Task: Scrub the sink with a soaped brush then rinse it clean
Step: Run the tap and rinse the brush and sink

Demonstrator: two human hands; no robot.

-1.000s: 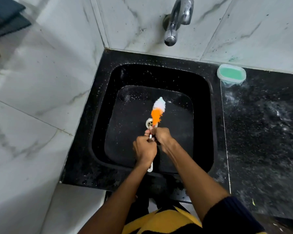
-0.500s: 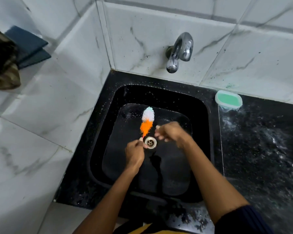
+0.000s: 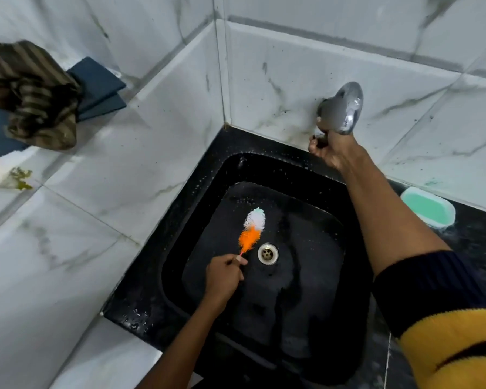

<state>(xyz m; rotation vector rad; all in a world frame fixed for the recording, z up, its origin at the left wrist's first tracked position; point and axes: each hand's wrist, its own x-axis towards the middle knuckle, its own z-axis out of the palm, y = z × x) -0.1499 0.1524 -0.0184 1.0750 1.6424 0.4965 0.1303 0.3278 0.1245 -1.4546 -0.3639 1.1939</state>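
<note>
Left hand (image 3: 223, 273) fingers pinching brush (image 3: 251, 230) handle over sink (image 3: 348, 318) basin, beside drain (image 3: 268, 253); right hand (image 3: 333, 150) fingers curled around tap (image 3: 341, 113).

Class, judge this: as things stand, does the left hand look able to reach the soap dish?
Probably not easily: the left hand grips the brush in the sink, and the right forearm crosses between it and the soap dish.
</note>
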